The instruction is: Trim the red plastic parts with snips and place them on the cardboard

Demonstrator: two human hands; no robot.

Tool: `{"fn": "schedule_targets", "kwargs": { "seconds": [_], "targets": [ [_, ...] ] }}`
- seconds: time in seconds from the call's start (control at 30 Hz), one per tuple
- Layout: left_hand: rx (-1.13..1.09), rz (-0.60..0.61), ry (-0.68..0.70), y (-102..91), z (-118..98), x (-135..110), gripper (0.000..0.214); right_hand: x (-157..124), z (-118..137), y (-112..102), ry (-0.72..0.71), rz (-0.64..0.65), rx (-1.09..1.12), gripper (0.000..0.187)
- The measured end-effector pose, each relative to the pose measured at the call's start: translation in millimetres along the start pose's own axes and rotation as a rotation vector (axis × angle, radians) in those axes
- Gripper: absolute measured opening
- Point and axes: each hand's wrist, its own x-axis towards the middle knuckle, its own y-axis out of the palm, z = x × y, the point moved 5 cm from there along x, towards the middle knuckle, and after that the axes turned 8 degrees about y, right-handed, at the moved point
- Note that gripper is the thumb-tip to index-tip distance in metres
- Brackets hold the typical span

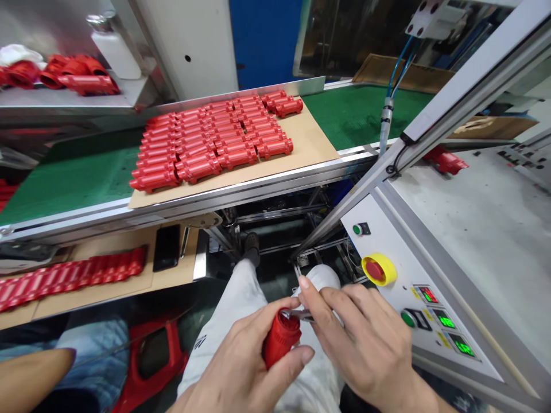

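My left hand (241, 355) is wrapped round a red ribbed plastic tube (280, 344), held upright over my lap with its open end facing me. In my right hand (361, 338) is a slim metal tool (302, 314), pinched between thumb and fingers. Its tip sits at the rim of the tube's open end; how far it reaches inside is hard to see. Most of the tool is covered by my fingers. Several rows of similar red tubes (235, 158) lie on a cardboard sheet (314, 140) beyond my knees.
The cardboard rests on a green conveyor belt (81, 172). At lower left, a shelf carries more red parts (73, 278) and a phone (167, 246). A control panel (413, 287) with a red emergency button (374, 269) stands to the right. A co-worker's arm (34, 378) shows at left beside a red stool (172, 344).
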Motion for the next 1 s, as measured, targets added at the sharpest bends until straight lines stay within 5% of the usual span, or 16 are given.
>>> {"fn": "schedule_targets", "kwargs": {
  "seconds": [0.53,1.0],
  "targets": [
    [-0.067,-0.067,-0.041,-9.9,-16.6,8.3,0.037,4.6,-2.4,1.6,-0.019,-0.001,0.013,0.039],
    [-0.116,-0.003,-0.020,-4.2,-6.9,9.5,0.044,-4.2,-12.9,14.7,0.055,0.032,0.109,0.055]
  ]
}}
